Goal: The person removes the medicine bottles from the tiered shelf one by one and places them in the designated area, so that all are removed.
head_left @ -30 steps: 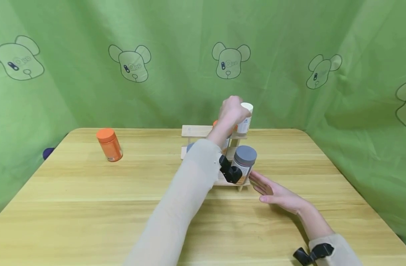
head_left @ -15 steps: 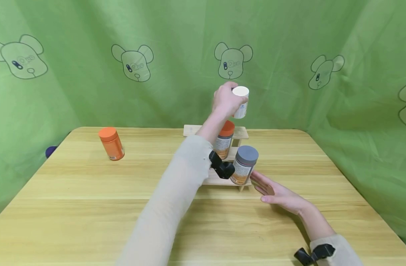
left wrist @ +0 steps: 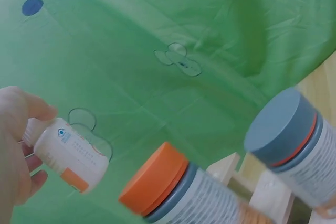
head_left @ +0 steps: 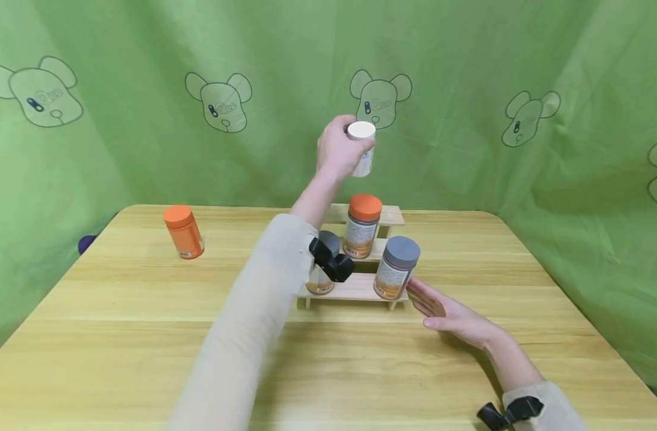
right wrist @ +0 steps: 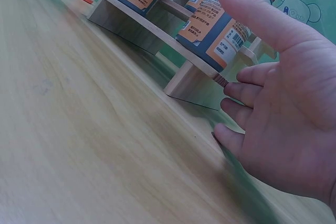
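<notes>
My left hand (head_left: 338, 148) grips a small white bottle (head_left: 364, 157) by its capped end and holds it in the air above the wooden tiered rack (head_left: 355, 290). In the left wrist view the white bottle (left wrist: 73, 156) shows an orange patch on its label. An orange-lidded jar (head_left: 362, 226) stands on the middle tier. Two grey-lidded jars stand on the bottom tier: one jar (head_left: 392, 281) at the right end, another jar (head_left: 321, 282) at the left, partly behind my left wrist. My right hand (head_left: 451, 317) lies with fingers extended beside the rack's right end, holding nothing.
An orange bottle (head_left: 185, 234) stands on the wooden table (head_left: 118, 347) at the left, apart from the rack. A green curtain (head_left: 285, 72) with bear-face drawings hangs behind the table. A purple round thing (head_left: 86, 243) shows past the table's left edge.
My left hand has lifted the white bottle off the top tier's right end and moved it up and leftward, uncovering the orange-lidded jar. The right hand stays in place.
</notes>
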The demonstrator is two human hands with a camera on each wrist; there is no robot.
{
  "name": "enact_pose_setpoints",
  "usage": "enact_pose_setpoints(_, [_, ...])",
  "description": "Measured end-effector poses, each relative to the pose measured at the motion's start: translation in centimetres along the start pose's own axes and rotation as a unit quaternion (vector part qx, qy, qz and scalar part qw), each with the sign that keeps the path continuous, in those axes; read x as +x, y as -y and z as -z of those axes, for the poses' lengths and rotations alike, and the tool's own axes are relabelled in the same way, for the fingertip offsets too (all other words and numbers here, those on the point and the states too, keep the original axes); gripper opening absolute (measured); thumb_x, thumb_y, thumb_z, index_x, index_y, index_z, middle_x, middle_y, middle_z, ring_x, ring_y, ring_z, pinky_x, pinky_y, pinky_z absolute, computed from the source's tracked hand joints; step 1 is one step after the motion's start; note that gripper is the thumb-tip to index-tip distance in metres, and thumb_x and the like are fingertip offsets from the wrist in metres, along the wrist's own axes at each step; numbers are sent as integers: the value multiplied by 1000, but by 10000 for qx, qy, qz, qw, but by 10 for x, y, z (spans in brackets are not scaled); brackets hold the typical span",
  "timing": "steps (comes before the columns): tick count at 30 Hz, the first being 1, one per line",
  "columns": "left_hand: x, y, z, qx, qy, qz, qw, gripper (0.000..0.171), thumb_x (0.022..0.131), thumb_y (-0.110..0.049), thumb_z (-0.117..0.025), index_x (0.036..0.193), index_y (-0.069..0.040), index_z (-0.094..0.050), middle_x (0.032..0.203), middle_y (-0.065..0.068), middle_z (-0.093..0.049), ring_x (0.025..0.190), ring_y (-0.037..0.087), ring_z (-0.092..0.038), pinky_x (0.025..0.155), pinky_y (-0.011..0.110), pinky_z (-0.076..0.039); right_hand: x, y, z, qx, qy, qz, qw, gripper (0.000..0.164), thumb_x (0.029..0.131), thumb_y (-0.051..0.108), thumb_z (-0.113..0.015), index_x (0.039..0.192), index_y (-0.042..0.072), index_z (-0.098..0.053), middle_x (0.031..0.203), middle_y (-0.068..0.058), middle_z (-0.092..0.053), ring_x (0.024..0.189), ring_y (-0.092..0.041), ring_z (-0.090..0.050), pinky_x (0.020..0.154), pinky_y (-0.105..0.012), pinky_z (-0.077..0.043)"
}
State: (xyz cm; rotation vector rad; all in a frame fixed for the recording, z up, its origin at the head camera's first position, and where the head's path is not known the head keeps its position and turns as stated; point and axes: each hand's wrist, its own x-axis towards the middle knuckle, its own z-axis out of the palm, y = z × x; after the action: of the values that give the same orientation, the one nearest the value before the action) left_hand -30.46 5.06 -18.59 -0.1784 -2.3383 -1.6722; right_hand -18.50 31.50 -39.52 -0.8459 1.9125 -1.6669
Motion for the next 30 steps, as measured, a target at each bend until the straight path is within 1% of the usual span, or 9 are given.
enact_pose_setpoints(3, [3, 4, 11, -16, -171, 92, 9998, 58, 78, -15, -73, 131, -11, -49, 124, 2, -55, 108, 16, -51, 89, 29, -43, 0, 1, -1, 10, 10, 4, 10000, 82, 92, 10, -55, 144, -6, 7, 147, -29, 14, 132, -42, 5, 105, -16, -18])
enact_pose_setpoints(6, [6, 11, 25, -2, -316, 165, 9994, 56, 78, -15, -72, 129, -10, -49, 122, 3, -56, 108, 17, -51, 89, 30, -44, 1, 2, -2, 25, 37, 7, 10000, 82, 92, 9, -55, 144, -6, 7, 147, -29, 14, 132, -40, 5, 105, -16, -18])
enact_pose_setpoints(12, [12, 30, 55, -48, -509, 251, 9984, 54, 78, -13, -71, 128, -7, -50, 123, 5, -56, 109, 18, -51, 91, 31, -44, 0, 4, -2, 96, 104, 42, 9999, 80, 93, 6, -53, 144, -5, 8, 147, -28, 16, 135, -35, 2, 105, -16, -18])
enact_pose_setpoints(14, [12, 38, 65, -43, -580, 332, 9978, 55, 79, -13, -71, 128, -8, -49, 124, 5, -55, 110, 18, -51, 92, 31, -43, 0, 4, -2, 91, 123, 36, 9999, 80, 93, 7, -53, 144, -4, 8, 147, -28, 16, 136, -31, -1, 105, -16, -18])
enact_pose_setpoints(17, [12, 50, 79, -36, -672, 452, 9967, 55, 79, -13, -71, 129, -7, -49, 125, 6, -54, 112, 19, -51, 93, 32, -43, 0, 3, -1, 127, 211, 64, 9997, 80, 93, 4, -51, 144, -4, 10, 146, -27, 18, 137, -19, -7, 105, -16, -17])
enact_pose_setpoints(21, [9, 68, 95, -98, -690, 622, 9956, 56, 80, -11, -70, 130, -6, -47, 127, 7, -52, 115, 21, -49, 96, 34, -43, 0, 2, 1, 205, 359, 189, 9990, 79, 93, 0, -48, 143, -5, 12, 145, -27, 21, 135, -4, -14, 106, -17, -16])
enact_pose_setpoints(25, [2, 86, 105, -20, -696, 774, 9946, 56, 80, -11, -70, 131, -5, -45, 129, 9, -51, 117, 22, -47, 96, 37, -42, -1, 2, 0, 228, 425, 247, 9985, 79, 93, 0, -49, 143, -4, 12, 145, -26, 21, 136, -7, -11, 106, -17, -15])
enact_pose_setpoints(30, [-6, 109, 111, 178, -717, 742, 9945, 55, 79, -10, -70, 129, -3, -47, 126, 12, -52, 115, 25, -48, 97, 36, -41, -1, 3, 1, 235, 469, 213, 9984, 80, 93, 3, -50, 144, -2, 12, 145, -24, 21, 136, -14, -5, 106, -17, -14])
